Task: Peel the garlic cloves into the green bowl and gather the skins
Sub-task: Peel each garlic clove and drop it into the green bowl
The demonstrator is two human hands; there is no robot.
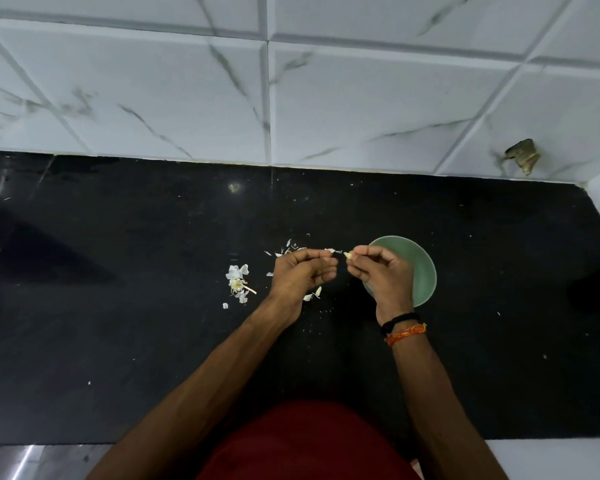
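Above the table (118, 341), right hand (381, 271) pinches garlic clove (349, 255), green bowl (425, 268) directly beneath; left hand (303, 271) pinches skin (330, 251), pulling leftward.

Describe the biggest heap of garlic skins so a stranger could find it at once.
Start at the black counter below the tiled wall. Left of the left hand lies the skin heap, white flakes round a dried stem. The other skins lie as single scattered flakes; only this one is clumped.

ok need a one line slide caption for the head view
Right hand pinches a garlic clove beside the green bowl; left hand pulls skin, scraps on black counter.
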